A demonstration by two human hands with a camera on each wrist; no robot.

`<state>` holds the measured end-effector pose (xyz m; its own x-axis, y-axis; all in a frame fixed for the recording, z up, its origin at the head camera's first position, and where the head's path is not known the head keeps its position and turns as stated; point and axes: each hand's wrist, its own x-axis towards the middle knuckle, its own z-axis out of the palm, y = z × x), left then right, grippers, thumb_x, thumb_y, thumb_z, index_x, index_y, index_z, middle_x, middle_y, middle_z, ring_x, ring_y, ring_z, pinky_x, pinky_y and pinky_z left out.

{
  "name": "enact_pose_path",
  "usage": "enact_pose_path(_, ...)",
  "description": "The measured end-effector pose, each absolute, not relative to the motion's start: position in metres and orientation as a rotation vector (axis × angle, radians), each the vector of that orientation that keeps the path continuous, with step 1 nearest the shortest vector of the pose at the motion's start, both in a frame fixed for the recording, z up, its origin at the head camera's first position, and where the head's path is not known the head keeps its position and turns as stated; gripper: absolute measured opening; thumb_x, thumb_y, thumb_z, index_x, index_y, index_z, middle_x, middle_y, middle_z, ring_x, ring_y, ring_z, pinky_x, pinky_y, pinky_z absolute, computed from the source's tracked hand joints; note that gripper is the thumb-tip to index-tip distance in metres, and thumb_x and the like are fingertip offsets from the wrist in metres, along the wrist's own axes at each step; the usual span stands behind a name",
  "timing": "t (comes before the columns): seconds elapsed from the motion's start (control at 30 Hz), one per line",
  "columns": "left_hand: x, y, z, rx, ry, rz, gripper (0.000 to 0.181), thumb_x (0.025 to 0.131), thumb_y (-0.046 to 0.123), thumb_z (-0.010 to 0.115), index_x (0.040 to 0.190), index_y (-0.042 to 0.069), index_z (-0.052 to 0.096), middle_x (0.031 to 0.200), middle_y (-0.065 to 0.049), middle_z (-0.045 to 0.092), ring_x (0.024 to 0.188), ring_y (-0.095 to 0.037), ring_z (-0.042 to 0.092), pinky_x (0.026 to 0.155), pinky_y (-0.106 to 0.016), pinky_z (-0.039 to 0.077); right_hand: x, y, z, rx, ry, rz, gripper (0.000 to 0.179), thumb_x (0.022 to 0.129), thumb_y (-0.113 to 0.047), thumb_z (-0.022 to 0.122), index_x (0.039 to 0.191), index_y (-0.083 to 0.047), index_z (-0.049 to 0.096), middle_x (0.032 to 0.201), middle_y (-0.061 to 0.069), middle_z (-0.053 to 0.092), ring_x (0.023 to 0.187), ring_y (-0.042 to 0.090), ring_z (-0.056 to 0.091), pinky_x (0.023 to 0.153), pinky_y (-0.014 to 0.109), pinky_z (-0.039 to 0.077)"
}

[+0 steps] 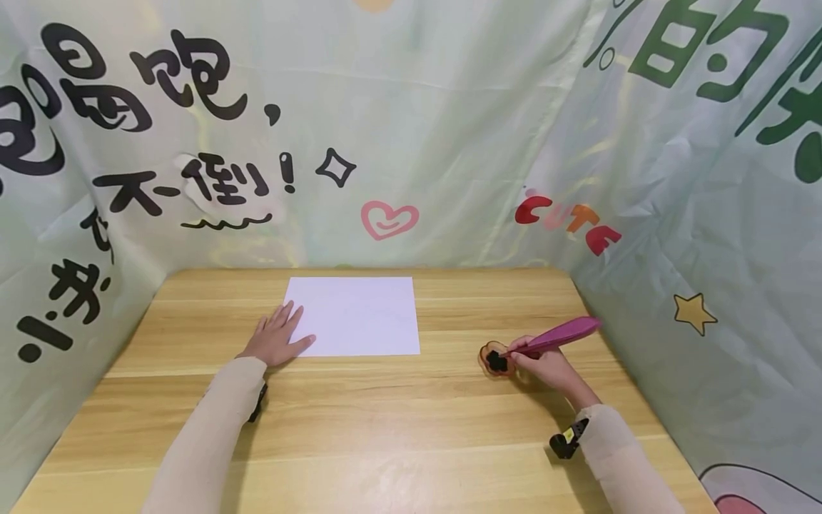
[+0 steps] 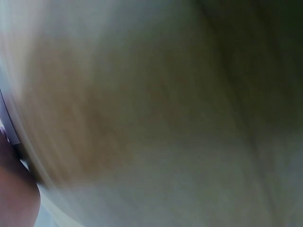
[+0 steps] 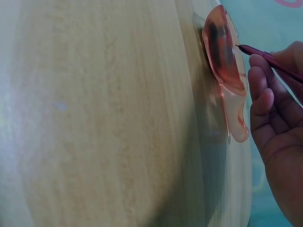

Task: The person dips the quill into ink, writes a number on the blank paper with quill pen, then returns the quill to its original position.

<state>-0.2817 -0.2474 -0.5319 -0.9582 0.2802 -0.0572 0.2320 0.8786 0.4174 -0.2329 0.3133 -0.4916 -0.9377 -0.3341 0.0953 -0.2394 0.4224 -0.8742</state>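
A blank white sheet of paper (image 1: 359, 314) lies at the back of the table. My left hand (image 1: 277, 338) rests palm down with spread fingers over its left edge; only a bit of that hand (image 2: 18, 198) shows in the blurred left wrist view. At the right, my right hand (image 1: 551, 370) pinches a magenta pen (image 1: 566, 333) with a broad, feather-like end. In the right wrist view, the pen's thin tip (image 3: 240, 47) is over a translucent amber dish (image 3: 235, 111). From above, this small dish (image 1: 484, 365) looks rounded, with a black patch (image 1: 496, 361) inside.
The pale wooden table (image 1: 359, 421) meets a printed cloth backdrop (image 1: 462, 143) along its back and sides. Wrist cameras sit under both cuffs, the right one (image 1: 566, 441) near the table surface. Bare wood lies between the paper and the dish.
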Motion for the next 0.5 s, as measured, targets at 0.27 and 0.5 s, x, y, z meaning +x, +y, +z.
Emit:
enact_pose_path(0.27,-0.2865,-0.2505,-0.5376,0.389,2.920,0.617,0.088,0.092,0.067,0.037,0.155,0.011,0.010,0.161,-0.014,-0.001,0.147,-0.037,-0.004,0.112,-0.062,-0.007,-0.2338,0.3102,-0.4899,-0.436,2.622,-1.475,0.018,0.092,-0.015,0.065,0.100,0.001,0.065,0.080,0.021,0.067,0.062,0.027,0.058,0.052,0.025,0.045)
enact_pose_path(0.5,-0.2855,-0.2500,-0.5374,0.392,2.915,0.623,0.089,0.092,0.068,0.036,0.155,0.011,0.009,0.161,-0.014,-0.002,0.147,-0.037,-0.005,0.112,-0.062,-0.008,-0.2345,0.3107,-0.4927,-0.445,2.634,-1.475,0.017,0.091,-0.013,0.066,0.099,0.002,0.063,0.082,0.018,0.067,0.064,0.018,0.058,0.055,0.024,0.046)
